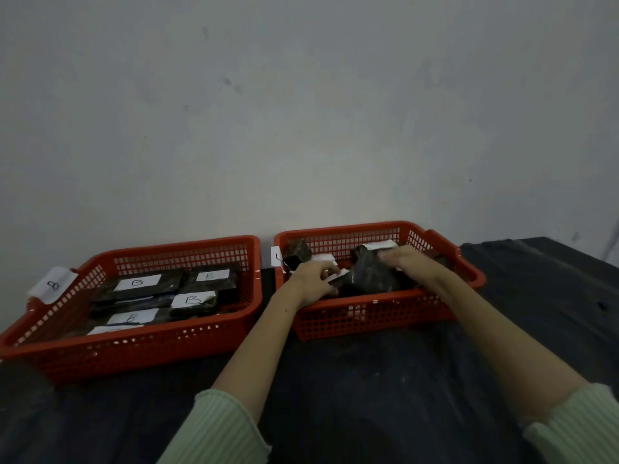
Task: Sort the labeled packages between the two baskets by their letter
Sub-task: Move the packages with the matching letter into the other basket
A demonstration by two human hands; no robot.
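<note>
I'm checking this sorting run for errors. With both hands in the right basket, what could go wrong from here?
1. The dark packages under the left hand and right hand lie jumbled, few labels showing, so a letter may be misread.
2. The right basket is tilted and could shift if the hands press on it.
3. The tag on its left rim is only partly readable in this dim view.

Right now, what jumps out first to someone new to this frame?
Two red baskets side by side on a dark table against a bare wall. The left basket holds dark packages lying flat, white labels marked B facing up. Both hands, left and right, are in the right basket, on a jumble of dark packages.
</note>
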